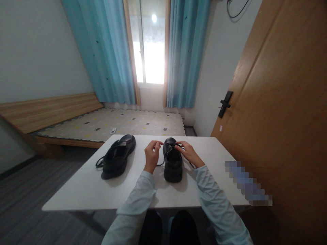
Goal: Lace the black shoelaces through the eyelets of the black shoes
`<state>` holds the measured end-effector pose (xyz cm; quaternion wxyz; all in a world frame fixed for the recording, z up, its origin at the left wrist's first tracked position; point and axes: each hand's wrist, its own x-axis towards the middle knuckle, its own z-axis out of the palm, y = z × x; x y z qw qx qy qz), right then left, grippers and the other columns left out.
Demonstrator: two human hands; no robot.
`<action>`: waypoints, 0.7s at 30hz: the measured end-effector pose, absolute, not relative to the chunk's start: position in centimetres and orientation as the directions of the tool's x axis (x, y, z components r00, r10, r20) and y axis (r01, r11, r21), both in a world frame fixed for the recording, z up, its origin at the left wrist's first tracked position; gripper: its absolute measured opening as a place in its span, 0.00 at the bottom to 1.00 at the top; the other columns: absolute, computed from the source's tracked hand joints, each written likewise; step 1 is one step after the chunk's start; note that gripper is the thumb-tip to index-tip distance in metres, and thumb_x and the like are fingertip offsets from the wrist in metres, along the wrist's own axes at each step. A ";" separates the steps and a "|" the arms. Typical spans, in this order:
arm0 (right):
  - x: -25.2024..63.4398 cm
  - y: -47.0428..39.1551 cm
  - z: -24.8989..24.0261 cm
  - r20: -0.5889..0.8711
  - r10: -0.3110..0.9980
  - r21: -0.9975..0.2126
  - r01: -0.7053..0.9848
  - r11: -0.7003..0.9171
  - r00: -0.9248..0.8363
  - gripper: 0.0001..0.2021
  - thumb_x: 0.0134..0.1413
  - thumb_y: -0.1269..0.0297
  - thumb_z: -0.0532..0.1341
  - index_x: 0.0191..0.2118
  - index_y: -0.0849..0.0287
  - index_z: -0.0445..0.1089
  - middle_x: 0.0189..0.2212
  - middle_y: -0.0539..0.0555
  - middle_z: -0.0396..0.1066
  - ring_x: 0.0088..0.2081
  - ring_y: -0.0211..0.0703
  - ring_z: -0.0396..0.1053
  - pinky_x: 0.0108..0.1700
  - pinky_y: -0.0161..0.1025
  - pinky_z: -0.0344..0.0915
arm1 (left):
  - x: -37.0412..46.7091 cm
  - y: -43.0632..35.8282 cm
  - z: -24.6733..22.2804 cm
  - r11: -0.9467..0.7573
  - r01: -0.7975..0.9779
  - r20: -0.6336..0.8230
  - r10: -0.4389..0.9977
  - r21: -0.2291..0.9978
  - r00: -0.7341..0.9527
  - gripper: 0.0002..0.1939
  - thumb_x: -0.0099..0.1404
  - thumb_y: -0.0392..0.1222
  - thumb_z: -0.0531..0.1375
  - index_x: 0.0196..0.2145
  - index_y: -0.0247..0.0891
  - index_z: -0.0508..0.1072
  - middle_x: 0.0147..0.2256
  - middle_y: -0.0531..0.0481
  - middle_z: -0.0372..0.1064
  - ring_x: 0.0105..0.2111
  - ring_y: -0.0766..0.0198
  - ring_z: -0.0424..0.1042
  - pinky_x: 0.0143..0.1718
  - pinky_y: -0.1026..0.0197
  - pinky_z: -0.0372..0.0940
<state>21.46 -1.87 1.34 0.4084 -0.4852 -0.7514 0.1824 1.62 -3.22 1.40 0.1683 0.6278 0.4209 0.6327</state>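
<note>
A black lace-up shoe (173, 170) stands on the white table between my hands, its heel towards me. My right hand (188, 152) is at the front of this shoe, its fingers closed on the black shoelace (176, 145) near the bow-like loops. Just left of the shoe is my left hand (152, 153), its thumb and fingertips drawn together. Whatever may be in that pinch is too small to make out. One lace end hangs beside the shoe near my left wrist. A second black shoe (116, 160) rests apart to the left, its lace trailing off its left side.
The white table (84, 190) spans the space before me. Behind it stands a bed (143, 123) with a patterned mattress and a small white object (113, 130). A wooden door (276, 112) is close on the right. A blurred-out patch covers the table's right edge.
</note>
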 end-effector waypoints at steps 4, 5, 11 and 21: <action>21.6 -1.7 1.4 0.464 0.876 -0.653 0.616 0.441 -0.135 0.12 0.57 0.62 0.54 0.39 0.61 0.72 0.38 0.58 0.74 0.36 0.43 0.71 0.41 0.40 0.67 | 1.9 -2.9 1.2 -0.549 0.373 0.615 0.785 0.748 -0.079 0.14 0.65 0.43 0.51 0.30 0.38 0.74 0.31 0.50 0.71 0.32 0.65 0.70 0.32 0.64 0.63; 21.7 -1.7 1.4 0.473 0.873 -0.644 0.628 0.437 -0.123 0.11 0.57 0.64 0.54 0.38 0.61 0.72 0.36 0.57 0.75 0.35 0.43 0.71 0.40 0.39 0.66 | 2.0 -2.8 1.1 -0.546 0.386 0.609 0.791 0.743 -0.053 0.13 0.65 0.43 0.51 0.31 0.38 0.74 0.32 0.50 0.72 0.33 0.65 0.70 0.33 0.64 0.64; 21.9 -1.2 0.9 0.494 0.867 -0.640 0.650 0.409 -0.060 0.09 0.52 0.67 0.56 0.35 0.59 0.74 0.32 0.54 0.75 0.28 0.41 0.69 0.37 0.40 0.66 | 2.4 -2.6 0.8 -0.605 0.457 0.627 0.769 0.652 0.125 0.11 0.64 0.39 0.53 0.39 0.40 0.75 0.39 0.47 0.73 0.42 0.61 0.71 0.44 0.57 0.66; 22.1 -0.6 0.2 0.407 0.912 -0.748 0.552 0.368 -0.055 0.05 0.48 0.67 0.60 0.31 0.60 0.72 0.30 0.53 0.73 0.24 0.38 0.67 0.31 0.38 0.66 | 2.7 -2.5 0.4 -0.637 0.495 0.592 0.760 0.591 0.270 0.19 0.60 0.41 0.59 0.49 0.40 0.69 0.51 0.43 0.67 0.53 0.57 0.65 0.56 0.51 0.59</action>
